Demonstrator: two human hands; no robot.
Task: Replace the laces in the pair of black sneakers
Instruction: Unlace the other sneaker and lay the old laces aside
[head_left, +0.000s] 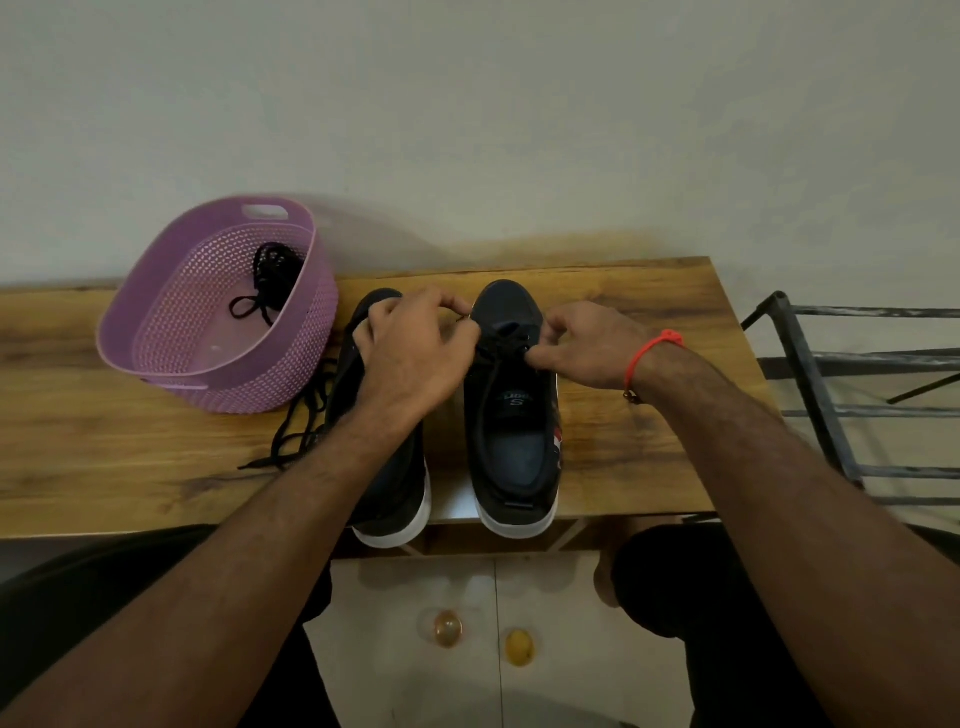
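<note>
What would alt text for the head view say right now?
Both hands work the lace of the right black sneaker on a wooden table: the left hand and right hand each pinch it. The left sneaker stands beside it, by a loose black lace and a purple basket holding another lace.

Illumination is dim and diffuse, with a greenish-grey cast over the wall (467, 104). No single light source is visible. Shadows are soft: a faint dark band lies on the wall just above the far edge of the table (623, 415). A weak sheen shows on the wood beside the shoes. Two small glints, one orange and one yellow, appear on the pale floor (415, 597). Wide-angle distortion bends the table edge and stretches the forearms toward the lower corners. The far rim of the basket (171, 312) shows motion smear. Overall detail is soft.
</note>
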